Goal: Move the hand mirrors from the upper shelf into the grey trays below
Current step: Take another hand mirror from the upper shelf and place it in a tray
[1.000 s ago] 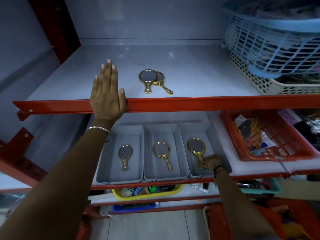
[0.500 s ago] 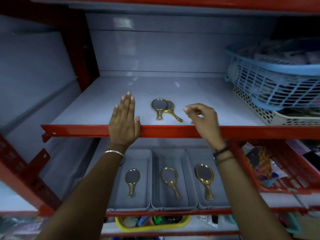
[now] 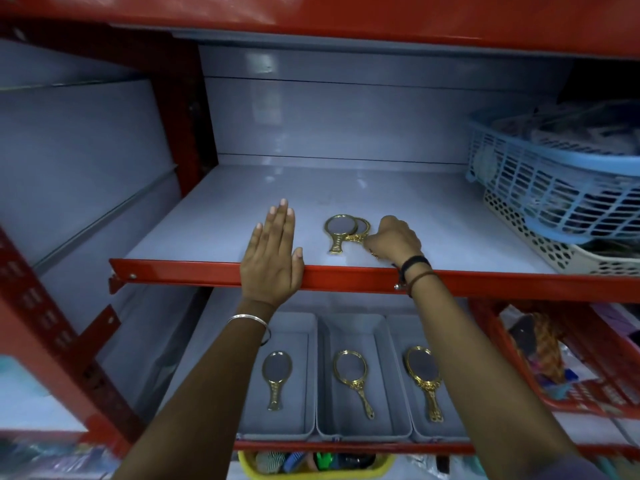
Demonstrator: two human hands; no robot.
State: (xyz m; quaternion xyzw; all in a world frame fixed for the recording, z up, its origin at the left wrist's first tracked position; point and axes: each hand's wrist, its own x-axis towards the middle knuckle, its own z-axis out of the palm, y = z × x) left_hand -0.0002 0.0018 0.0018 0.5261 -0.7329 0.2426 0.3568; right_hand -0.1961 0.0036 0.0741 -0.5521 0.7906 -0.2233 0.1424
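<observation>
Head view, nearest first: three grey trays (image 3: pixel 282 434) sit side by side on the lower shelf, each already holding one gold hand mirror, handle toward the person. Above them runs the red front rail (image 3: pixel 346 277) of the upper shelf (image 3: pixel 207 230). The left hand (image 3: pixel 272 258) lies flat and spread on that shelf edge, fingers straight, holding nothing. The right hand (image 3: pixel 394 242) is curled over the handle of the rear mirror (image 3: pixel 360 227); its fingertips are hidden, so whether the pinch has closed I cannot tell. That mirror's round head is partly tucked under the front mirror (image 3: pixel 338 230), which rests face up with its handle pointing at the rail.

These mirrors look stiff, light and metal-framed, with glass faces that would likely scratch or crack if knocked. The ornate handle seems the safest place to take hold. Drawing the rear one out sideways may drag the front one along. Farther right, a blue basket (image 3: pixel 554 188) sits on a cream basket (image 3: pixel 540 240).
</observation>
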